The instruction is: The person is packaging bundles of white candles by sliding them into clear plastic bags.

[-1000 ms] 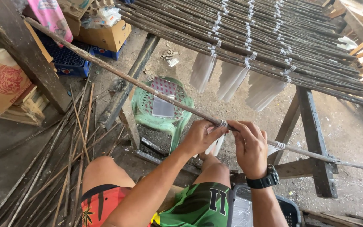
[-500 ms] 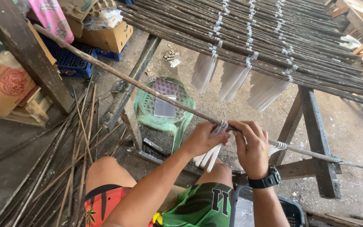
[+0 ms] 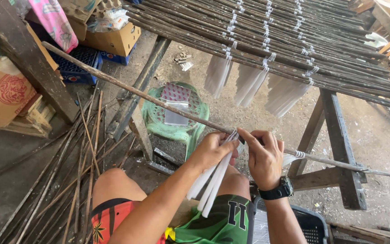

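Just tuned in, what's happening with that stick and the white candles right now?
A seated person holds a long thin stick across their lap. The left hand grips a bunch of white candles hanging from the stick at the point where they are tied on, and the right hand pinches the stick right beside it. Another white bunch hangs further along the same stick. Ahead, a wooden rack carries many sticks with candle bundles hanging below. A green plastic stool stands underneath.
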